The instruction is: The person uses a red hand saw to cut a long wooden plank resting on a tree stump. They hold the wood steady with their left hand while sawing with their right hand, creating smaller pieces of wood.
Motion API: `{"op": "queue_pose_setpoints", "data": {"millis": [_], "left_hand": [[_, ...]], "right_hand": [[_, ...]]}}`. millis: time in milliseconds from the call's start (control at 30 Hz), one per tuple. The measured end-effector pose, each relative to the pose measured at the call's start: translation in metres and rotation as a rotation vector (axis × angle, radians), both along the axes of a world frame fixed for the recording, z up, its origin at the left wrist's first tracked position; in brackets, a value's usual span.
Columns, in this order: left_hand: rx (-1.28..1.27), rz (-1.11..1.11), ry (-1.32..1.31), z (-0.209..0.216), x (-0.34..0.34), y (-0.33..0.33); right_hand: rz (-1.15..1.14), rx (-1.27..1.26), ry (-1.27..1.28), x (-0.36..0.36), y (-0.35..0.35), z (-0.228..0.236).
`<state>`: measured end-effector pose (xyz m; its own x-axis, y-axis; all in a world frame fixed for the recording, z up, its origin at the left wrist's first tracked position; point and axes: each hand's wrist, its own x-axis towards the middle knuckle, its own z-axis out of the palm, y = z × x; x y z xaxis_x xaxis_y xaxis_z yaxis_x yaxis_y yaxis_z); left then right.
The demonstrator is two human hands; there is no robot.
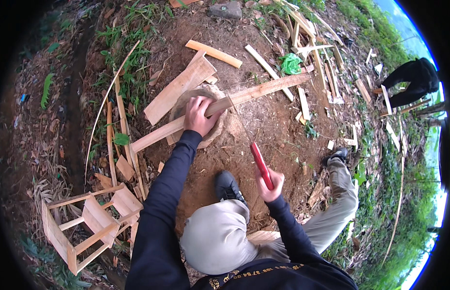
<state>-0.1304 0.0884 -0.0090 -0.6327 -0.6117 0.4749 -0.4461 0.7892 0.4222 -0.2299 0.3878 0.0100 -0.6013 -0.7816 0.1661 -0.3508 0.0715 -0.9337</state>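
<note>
A long wooden board (268, 88) lies slanted across a round tree stump (216, 129), its far right end reaching well past the stump. My left hand (201, 115) grips the board over the stump, fingers curled round its edge. In my right hand (270, 184) is the red handle of a hand saw (261, 164). The thin blade runs up from the handle and meets the board just right of my left hand. Pale sawdust lies on the soil beside the stump.
A wide plank (181, 89) rests behind the stump. A small wooden frame (89, 227) stands at the lower left. Offcuts, a green plastic bag (290, 64) and a stick pile (322, 58) lie at the upper right. A person in dark trousers (411, 79) is at the far right.
</note>
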Motion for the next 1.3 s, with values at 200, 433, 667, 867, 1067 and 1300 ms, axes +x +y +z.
{"op": "queue_pose_setpoints", "data": {"millis": [200,433,667,867,1067,1300], "left_hand": [[-0.009,-0.005,0.014,0.000,-0.007,0.002],[-0.001,-0.010,0.011,-0.006,-0.001,-0.002],[-0.018,-0.048,-0.007,-0.008,-0.003,-0.004],[-0.030,-0.257,-0.023,-0.001,0.004,-0.001],[-0.051,-0.176,-0.023,-0.003,-0.004,-0.002],[-0.073,-0.112,-0.071,-0.007,-0.003,-0.003]], "right_hand": [[0.004,0.003,-0.036,0.000,0.005,-0.012],[0.031,0.011,0.017,-0.001,0.020,-0.004],[-0.013,0.023,-0.004,-0.001,-0.024,-0.005],[-0.150,0.066,-0.205,0.030,0.005,0.002],[-0.133,-0.013,-0.048,0.029,-0.036,0.002],[-0.083,0.028,-0.051,0.030,-0.021,-0.010]]}}
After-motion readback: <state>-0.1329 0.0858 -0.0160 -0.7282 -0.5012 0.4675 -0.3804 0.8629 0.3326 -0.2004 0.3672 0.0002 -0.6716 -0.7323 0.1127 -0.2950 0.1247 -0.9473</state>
